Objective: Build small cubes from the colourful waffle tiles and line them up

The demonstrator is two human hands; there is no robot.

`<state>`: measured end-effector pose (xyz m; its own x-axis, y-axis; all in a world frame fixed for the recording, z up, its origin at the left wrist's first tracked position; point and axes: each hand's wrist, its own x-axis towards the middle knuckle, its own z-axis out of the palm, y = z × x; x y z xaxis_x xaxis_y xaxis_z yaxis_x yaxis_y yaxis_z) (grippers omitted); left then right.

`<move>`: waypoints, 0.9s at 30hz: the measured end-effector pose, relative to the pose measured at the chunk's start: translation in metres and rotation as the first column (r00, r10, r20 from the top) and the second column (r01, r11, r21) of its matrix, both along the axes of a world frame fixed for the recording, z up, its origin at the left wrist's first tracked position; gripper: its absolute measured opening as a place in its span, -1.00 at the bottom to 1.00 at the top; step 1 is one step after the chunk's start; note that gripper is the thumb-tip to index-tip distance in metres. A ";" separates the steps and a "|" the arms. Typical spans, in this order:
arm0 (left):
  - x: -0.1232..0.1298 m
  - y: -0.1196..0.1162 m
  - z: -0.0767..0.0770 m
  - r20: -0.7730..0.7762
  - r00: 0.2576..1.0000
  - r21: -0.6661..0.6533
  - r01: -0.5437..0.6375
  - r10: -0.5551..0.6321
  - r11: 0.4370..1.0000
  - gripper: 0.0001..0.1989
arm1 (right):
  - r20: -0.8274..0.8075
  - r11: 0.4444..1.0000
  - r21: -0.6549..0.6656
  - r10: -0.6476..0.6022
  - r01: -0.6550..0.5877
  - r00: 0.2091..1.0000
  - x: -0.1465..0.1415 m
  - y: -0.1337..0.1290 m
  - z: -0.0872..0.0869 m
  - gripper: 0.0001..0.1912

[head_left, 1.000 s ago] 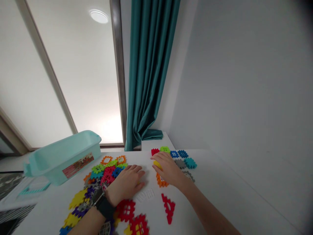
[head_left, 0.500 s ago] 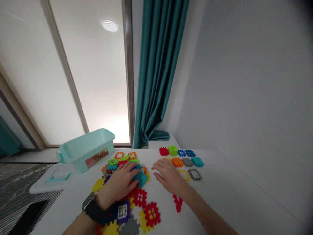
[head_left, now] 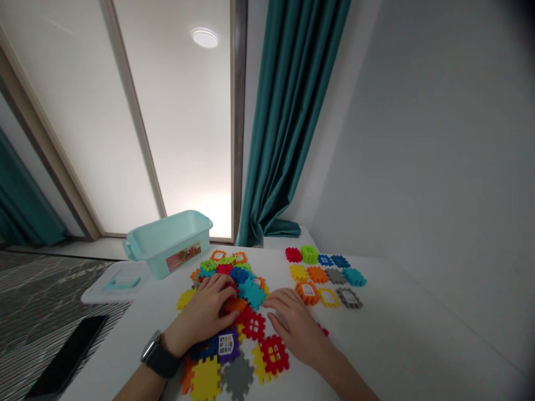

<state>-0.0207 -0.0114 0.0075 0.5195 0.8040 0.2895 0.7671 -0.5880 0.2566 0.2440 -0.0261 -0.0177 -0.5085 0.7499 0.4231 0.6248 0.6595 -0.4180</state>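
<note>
My left hand (head_left: 211, 312), a dark-banded watch on its wrist, rests on a heap of toothed plastic building tiles. Its fingers are apart, and an orange tile (head_left: 234, 305) shows between thumb and fingertips; a firm grip on it is not visible. My right hand (head_left: 297, 327) hovers with loosely bent, parted fingers at the heap's right side, close to a teal tile (head_left: 252, 293). Nothing shows in it. Below lie a red window tile (head_left: 275, 355), a grey tile (head_left: 238, 377) and a yellow tile (head_left: 206, 379). Another red piece (head_left: 323, 329) is mostly hidden behind my right wrist.
Tiles stand sorted by colour in rows at the right, among them an orange stack (head_left: 307, 293), a grey window tile (head_left: 349, 298) and a green stack (head_left: 310, 254). A mint tub (head_left: 184, 259) stands back left, near its lid (head_left: 115, 283) and a black phone (head_left: 67, 356).
The view has swung left, shifting everything rightward. My right hand has drawn back from the sorted rows toward the heap, uncovering the orange window stack. An orange tile now shows by my left hand.
</note>
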 end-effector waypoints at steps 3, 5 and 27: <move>0.002 -0.002 0.002 0.009 0.998 -0.054 0.056 -0.055 0.997 -0.89 | -0.033 1.000 -0.003 0.027 -0.027 0.999 0.001 -0.008 -0.005 -0.80; 0.002 -0.003 0.002 0.018 0.996 -0.071 0.093 -0.091 0.993 -0.92 | -0.049 0.999 -0.015 0.042 -0.043 0.998 0.003 -0.011 -0.007 -0.81; 0.006 -0.005 0.002 0.063 0.984 -0.060 0.172 -0.168 0.983 -0.86 | -0.065 0.997 -0.062 0.048 -0.052 0.997 0.004 -0.011 -0.013 -0.81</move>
<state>-0.0147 -0.0168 0.0093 0.6340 0.7237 0.2727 0.6405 -0.6890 0.3392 0.2477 -0.0368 -0.0308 -0.5194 0.7506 0.4083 0.5627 0.6601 -0.4976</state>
